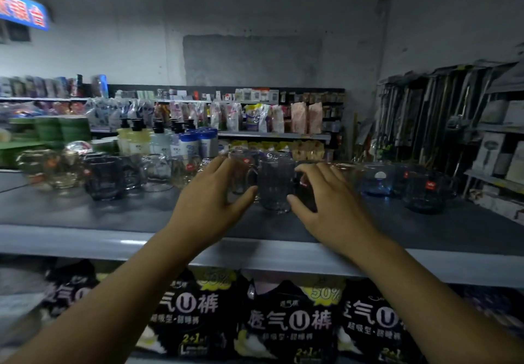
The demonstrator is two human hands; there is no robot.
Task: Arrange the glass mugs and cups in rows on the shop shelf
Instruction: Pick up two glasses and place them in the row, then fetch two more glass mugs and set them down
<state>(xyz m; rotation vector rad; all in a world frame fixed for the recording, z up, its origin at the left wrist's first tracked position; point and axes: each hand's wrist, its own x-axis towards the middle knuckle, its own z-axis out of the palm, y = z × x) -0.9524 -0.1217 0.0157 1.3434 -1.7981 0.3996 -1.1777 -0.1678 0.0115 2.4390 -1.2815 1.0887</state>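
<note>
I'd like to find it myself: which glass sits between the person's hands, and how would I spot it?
Find the dark shelf with its grey front edge. At its middle, between the left hand and right hand, stands a glass mug. Unlike the blue glass bowls to its right, it is smoky grey with vertical ribs.

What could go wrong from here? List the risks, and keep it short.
1. The left hand grips a clear mug and the right hand a dark glass, with the ribbed mug standing tight between them. Glass may knock against glass and chip, or the ribbed mug may tip.
2. The blue glass bowl stands close on the right; a wide sweep of the right hand could clip it.
</note>
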